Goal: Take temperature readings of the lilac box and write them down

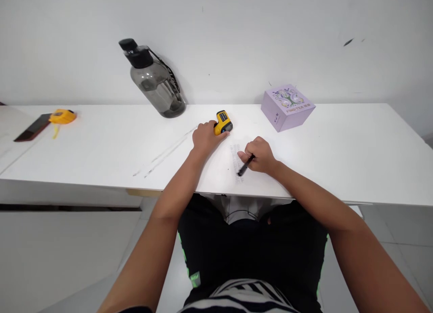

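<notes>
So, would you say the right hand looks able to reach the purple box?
Probably yes: nothing stands between the right hand and the purple box, though that hand holds a black pen.

Pen [246, 165] looked blk plastic, semi-gloss. Yellow-blk device [223, 120] was hard plastic, mostly matt, w/ smooth dk trim. Bottle [155, 89] was see-thru smoky plastic, smooth & glossy; its cap [139, 57] was matt blk plastic, strap [171, 77] looked like woven cloth. Box [287, 108] seemed smooth printed card, low sheen. Counter [355, 159] looked smooth, wht & laminate-type, scuffed w/ dk streaks [167, 151]. Wall [237, 42] was matt paint w/ a few chips [348, 42]. Tape measure [63, 116] looked yellow plastic. Trousers [250, 259] were matt blk cloth; shirt [243, 299], striped soft cloth.
</notes>
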`<state>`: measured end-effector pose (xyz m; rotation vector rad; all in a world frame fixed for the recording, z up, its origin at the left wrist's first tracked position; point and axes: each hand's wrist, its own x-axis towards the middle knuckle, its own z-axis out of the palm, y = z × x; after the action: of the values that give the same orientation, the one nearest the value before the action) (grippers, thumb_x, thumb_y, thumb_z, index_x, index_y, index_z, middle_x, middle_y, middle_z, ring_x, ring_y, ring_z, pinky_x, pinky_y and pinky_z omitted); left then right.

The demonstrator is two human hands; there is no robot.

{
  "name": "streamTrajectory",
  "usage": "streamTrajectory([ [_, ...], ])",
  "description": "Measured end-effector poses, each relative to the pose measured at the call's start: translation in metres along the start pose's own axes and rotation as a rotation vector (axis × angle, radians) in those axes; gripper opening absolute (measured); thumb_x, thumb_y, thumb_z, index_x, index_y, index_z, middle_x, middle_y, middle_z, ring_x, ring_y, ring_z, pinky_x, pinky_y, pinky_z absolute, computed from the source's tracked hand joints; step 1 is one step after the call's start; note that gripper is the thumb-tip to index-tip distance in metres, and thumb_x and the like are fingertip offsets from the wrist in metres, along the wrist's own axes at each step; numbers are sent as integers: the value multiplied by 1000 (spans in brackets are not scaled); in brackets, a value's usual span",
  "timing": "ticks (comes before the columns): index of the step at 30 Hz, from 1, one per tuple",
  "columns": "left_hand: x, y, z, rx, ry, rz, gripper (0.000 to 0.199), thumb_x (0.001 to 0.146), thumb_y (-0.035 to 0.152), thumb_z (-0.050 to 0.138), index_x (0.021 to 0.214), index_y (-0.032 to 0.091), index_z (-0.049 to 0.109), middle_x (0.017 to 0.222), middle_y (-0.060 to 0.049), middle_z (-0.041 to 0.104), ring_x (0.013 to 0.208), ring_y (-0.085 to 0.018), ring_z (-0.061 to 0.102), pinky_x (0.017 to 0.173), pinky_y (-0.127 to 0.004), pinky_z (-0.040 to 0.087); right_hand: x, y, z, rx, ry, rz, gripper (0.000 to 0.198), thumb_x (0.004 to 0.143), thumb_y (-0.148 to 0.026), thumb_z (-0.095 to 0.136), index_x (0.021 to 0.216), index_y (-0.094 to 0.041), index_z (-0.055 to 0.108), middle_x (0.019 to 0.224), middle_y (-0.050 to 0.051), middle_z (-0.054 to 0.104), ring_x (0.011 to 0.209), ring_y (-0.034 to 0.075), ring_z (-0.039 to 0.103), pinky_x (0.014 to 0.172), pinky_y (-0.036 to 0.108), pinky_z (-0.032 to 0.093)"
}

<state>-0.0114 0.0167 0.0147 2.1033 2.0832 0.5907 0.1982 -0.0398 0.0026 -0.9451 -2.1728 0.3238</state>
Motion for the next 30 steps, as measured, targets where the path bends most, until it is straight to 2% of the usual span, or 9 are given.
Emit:
streamTrajectory([
  [3, 0, -1, 0, 6, 2, 4, 59, 75, 67, 63, 116, 25, 62, 108, -13, 69, 104, -35, 58, 79, -42, 46, 0, -1, 3, 182, 32, -14, 37, 96, -49, 34, 69, -24, 43, 73, 5, 61, 70, 20, 54, 82, 41, 41],
  [5, -1, -1, 1, 8, 3, 10, 60, 76, 67, 62, 117, 24, 62, 108, -13, 69, 104, -34, 59, 80, -42, 46, 0, 0, 4, 288, 25, 67, 39, 98, -52, 29, 78, -24, 48, 83, 6, 63, 79, 21, 56, 81, 41, 42],
  [8, -1, -2, 1, 7, 6, 20, 59, 77, 67, 61, 118, 24, 61, 107, -12, 69, 104, -34, 58, 80, -42, 45, 1, 1, 4, 423, -55, 287, 43, 98, -58, 29, 80, -24, 48, 70, 1, 55, 66, 18, 51, 66, 35, 42],
  [11, -1, -3, 3, 3, 11, 26, 59, 76, 67, 62, 117, 25, 62, 108, -12, 69, 106, -33, 57, 80, -41, 45, 1, -1, 4, 437, -116, 415, 47, 93, -62, 41, 67, -23, 42, 59, -2, 46, 58, 15, 44, 58, 31, 35],
  [14, -1, -3, 3, -1, 20, 45, 56, 77, 66, 62, 116, 27, 62, 109, -11, 69, 107, -34, 56, 80, -41, 45, 2, -3, 4, 404, -82, 426, 49, 90, -59, 49, 60, -22, 37, 57, -3, 42, 58, 13, 41, 57, 30, 32],
  [20, -1, -1, 4, 37, 17, 65, 57, 79, 64, 61, 118, 23, 61, 109, -13, 69, 107, -35, 56, 80, -43, 45, 3, 1, 7, 437, -46, 480, 42, 88, -46, 52, 57, -21, 39, 56, -3, 43, 57, 13, 42, 58, 29, 33],
  [30, -3, 0, 6, 36, 18, 66, 54, 80, 63, 61, 118, 25, 59, 113, -12, 68, 110, -35, 53, 85, -44, 44, 5, 0, 7, 447, -58, 500, 39, 87, -43, 54, 57, -21, 42, 56, -3, 44, 58, 13, 41, 59, 29, 32],
])
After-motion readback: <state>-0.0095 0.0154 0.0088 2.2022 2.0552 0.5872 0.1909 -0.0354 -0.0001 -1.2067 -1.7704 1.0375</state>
